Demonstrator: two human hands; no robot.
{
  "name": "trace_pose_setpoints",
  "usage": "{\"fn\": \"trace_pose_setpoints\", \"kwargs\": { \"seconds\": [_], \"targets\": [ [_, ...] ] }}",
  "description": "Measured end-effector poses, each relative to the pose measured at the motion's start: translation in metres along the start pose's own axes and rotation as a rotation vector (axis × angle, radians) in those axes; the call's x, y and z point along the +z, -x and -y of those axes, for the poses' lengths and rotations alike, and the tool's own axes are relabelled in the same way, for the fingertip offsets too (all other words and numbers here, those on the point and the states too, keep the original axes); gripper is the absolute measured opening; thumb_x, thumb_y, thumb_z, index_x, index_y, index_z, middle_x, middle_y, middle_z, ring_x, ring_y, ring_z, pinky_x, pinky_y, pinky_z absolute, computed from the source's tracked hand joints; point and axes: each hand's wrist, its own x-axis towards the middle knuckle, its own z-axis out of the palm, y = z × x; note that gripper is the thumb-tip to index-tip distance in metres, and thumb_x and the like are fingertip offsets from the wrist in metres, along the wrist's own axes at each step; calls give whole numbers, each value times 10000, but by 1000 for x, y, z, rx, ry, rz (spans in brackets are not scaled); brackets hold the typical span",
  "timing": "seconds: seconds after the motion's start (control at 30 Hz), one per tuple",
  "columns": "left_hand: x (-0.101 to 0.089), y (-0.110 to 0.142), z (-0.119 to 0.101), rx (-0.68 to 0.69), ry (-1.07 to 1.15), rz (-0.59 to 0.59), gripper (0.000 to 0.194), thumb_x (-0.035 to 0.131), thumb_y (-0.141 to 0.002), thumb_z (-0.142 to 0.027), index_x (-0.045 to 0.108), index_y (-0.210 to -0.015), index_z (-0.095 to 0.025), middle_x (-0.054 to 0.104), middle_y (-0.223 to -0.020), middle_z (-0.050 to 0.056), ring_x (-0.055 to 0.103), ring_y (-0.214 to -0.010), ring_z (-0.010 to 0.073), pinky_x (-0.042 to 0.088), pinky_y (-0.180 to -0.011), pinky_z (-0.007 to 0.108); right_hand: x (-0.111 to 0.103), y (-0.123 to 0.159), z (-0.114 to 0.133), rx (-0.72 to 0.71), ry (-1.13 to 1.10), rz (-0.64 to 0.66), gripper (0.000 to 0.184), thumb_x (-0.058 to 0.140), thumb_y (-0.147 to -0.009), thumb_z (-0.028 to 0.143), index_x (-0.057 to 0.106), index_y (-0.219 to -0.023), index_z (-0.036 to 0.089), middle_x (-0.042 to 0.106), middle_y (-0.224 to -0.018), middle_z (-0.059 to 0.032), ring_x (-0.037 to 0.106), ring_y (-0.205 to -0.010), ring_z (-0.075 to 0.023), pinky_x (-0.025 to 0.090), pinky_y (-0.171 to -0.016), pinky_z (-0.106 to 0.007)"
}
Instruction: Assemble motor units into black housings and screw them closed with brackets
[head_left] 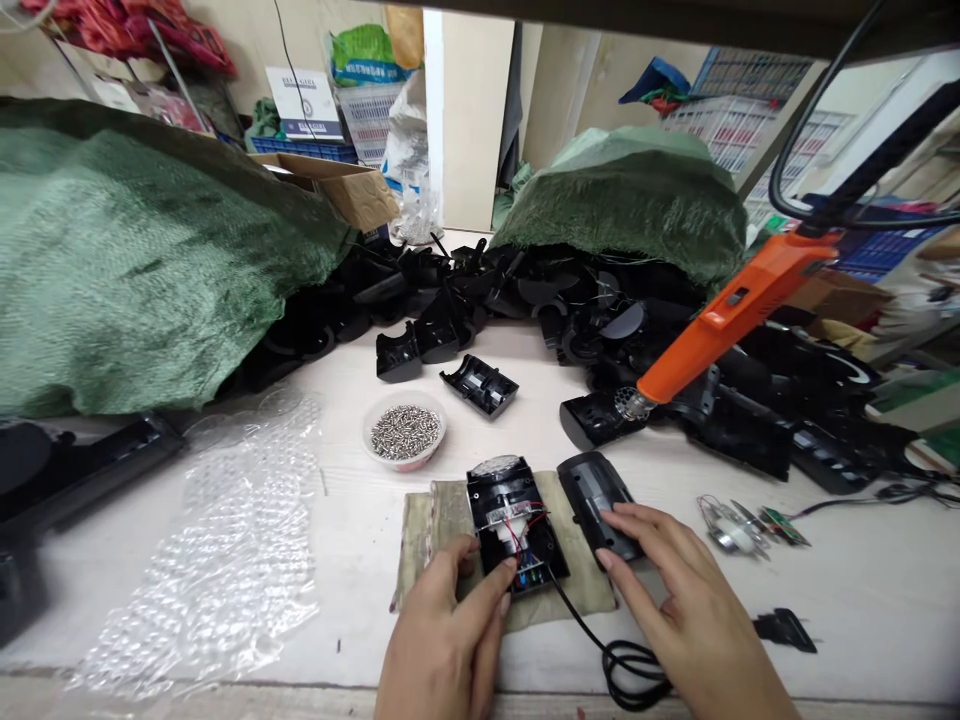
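My left hand [454, 630] grips the lower left edge of an open black housing half [487, 545], its thumb inside by the wires. In that half I see a white part [513, 532], red and blue wires and a clear round lens [496, 465] at the far end. A black cord [577, 615] runs out of it and lies coiled near my right wrist. My right hand [667, 570] has its fingertips on a smooth black cover half [596, 495], which lies tilted just to the right. Both halves rest on a folded olive cloth [416, 550].
A bowl of small screws [406, 436] stands beyond the cloth. An orange electric screwdriver [735, 310] hangs at the right. Clear plastic lenses [217, 540] lie left. Black housings [517, 280] pile up at the back beside green sacks [135, 260]. A small motor assembly [739, 528] and plug [784, 628] lie right.
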Motion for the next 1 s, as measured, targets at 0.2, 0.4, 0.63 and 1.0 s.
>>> {"fn": "trace_pose_setpoints", "kwargs": {
  "seconds": [0.2, 0.4, 0.63, 1.0],
  "targets": [
    [-5, -2, -1, 96, -56, 55, 331, 520, -859, -159, 615, -1166, -242, 526, -1115, 140, 613, -911, 230, 592, -703, 356, 1, 2, -2, 16, -4, 15, 268, 454, -922, 387, 530, -1149, 266, 568, -1141, -66, 548, -1069, -247, 451, -898, -444],
    [-10, -6, -3, 101, -38, 97, 340, 524, -859, -173, 596, -1186, -234, 546, -1117, 149, 619, -907, 227, 595, -708, 381, 1, 3, -6, 7, 11, 18, 295, 446, -916, 434, 546, -1138, 269, 570, -1146, -66, 553, -1070, -257, 440, -914, -453],
    [-11, -4, -2, 81, 11, 99, 352, 511, -870, -177, 577, -1211, -239, 549, -1150, 144, 609, -961, 235, 587, -748, 396, 0, 1, -7, 24, 5, 49, 306, 441, -913, 449, 542, -1145, 277, 567, -1154, -63, 551, -1086, -256, 446, -926, -461],
    [-12, -20, -3, -386, 607, 7, 364, 437, -936, -330, 451, -1299, -306, 502, -1338, 76, 512, -1226, 220, 505, -964, 404, 1, 10, -18, 100, 135, 150, 577, 410, -891, 532, 367, -1364, 205, 470, -1349, -156, 476, -1225, -332, 433, -966, -540]
  ]
}}
